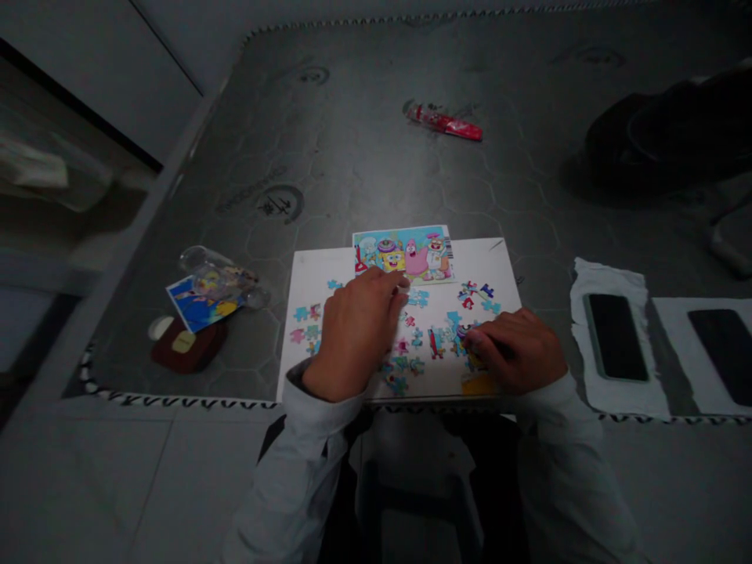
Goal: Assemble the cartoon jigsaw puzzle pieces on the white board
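My left hand [359,333] is over a white board [311,270], just below a printed cartoon picture card [405,257]. Its bent index finger and thumb point right, with a small gap and nothing visible between them; the other fingers are hidden. Toward the board's right side, my right hand [522,350] is closed, thumb and fingertips on a jigsaw puzzle piece [464,332] within a small joined cluster, partly covered by the hand. Loose jigsaw pieces [400,364] lie between the hands, and more pieces [470,294] lie above the right one.
Left of the board are a clear plastic bottle [215,270], a blue card [203,308] and a dark red-brown case [191,345]. A red tube-shaped package [450,124] lies farther back. At right, a phone [616,337] rests on white paper beside another dark phone [722,352].
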A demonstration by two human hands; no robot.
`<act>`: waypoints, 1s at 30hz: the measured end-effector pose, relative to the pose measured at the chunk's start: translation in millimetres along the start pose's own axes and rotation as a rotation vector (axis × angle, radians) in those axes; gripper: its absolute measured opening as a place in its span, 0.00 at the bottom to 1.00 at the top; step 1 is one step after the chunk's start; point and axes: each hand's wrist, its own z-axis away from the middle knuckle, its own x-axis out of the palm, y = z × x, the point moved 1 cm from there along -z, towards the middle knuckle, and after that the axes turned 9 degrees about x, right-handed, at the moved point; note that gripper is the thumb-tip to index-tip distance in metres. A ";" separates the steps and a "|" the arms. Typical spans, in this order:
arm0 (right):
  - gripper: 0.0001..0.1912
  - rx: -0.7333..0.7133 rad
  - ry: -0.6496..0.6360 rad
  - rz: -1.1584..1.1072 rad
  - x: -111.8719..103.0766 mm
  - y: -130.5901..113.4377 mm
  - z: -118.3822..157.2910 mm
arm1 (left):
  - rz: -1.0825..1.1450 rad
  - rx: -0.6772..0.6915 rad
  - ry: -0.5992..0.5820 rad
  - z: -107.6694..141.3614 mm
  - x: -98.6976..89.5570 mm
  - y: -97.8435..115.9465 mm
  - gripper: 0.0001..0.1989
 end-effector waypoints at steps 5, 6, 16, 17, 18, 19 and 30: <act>0.27 0.025 -0.041 0.016 -2.0 0.6 -0.6 | 0.042 0.034 -0.020 -3.4 7.1 2.9 0.11; 0.27 0.026 -0.046 0.016 -2.1 0.6 -0.6 | 0.044 0.027 -0.021 -3.4 6.9 2.9 0.11; 0.27 -0.006 -0.025 0.013 0.5 0.9 1.2 | 0.041 -0.018 -0.051 -1.3 0.6 2.3 0.09; 0.27 -0.005 -0.020 0.012 0.8 0.8 1.5 | 0.041 -0.020 -0.056 -1.1 0.3 2.3 0.09; 0.27 -0.005 -0.013 0.012 1.1 0.6 1.7 | 0.043 -0.021 -0.061 -0.9 0.1 2.1 0.09; 0.27 -0.004 -0.009 0.013 1.4 0.5 1.8 | 0.044 -0.021 -0.065 -0.5 0.0 1.8 0.08; 0.25 0.008 -0.010 0.013 0.7 0.4 1.1 | 0.033 -0.076 0.016 1.9 5.8 2.9 0.09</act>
